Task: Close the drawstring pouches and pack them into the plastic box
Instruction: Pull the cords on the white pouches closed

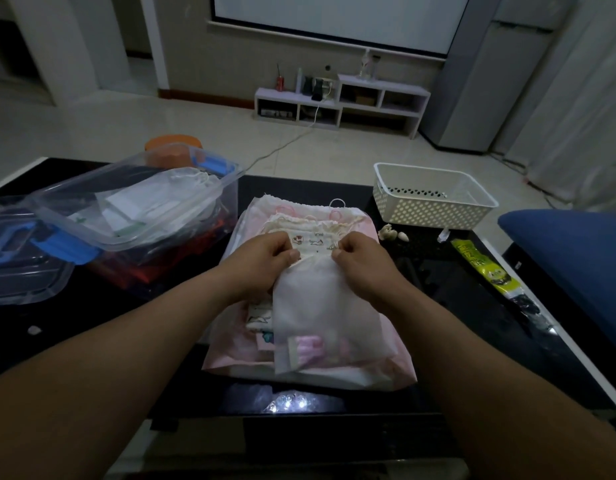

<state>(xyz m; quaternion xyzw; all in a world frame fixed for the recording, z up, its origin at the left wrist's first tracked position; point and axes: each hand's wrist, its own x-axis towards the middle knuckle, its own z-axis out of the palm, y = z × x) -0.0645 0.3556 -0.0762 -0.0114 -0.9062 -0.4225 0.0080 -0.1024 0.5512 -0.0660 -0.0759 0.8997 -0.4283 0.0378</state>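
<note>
A white sheer drawstring pouch (325,313) with something pink inside lies on top of a stack of pouches (386,358) in the middle of the black table. My left hand (265,261) pinches the pouch's top edge on the left side. My right hand (358,258) pinches the same edge on the right. A printed cream pouch (313,237) lies just beyond my fingers. The clear plastic box (137,202) with blue latches stands to the left, and a white drawstring pouch (192,178) lies inside it.
The box's clear lid (19,268) lies at the far left. A white perforated basket (434,195) stands at the back right, with small shells (393,233) in front of it. A green and yellow packet (486,268) lies along the right edge. A blue cushion (576,251) is at the far right.
</note>
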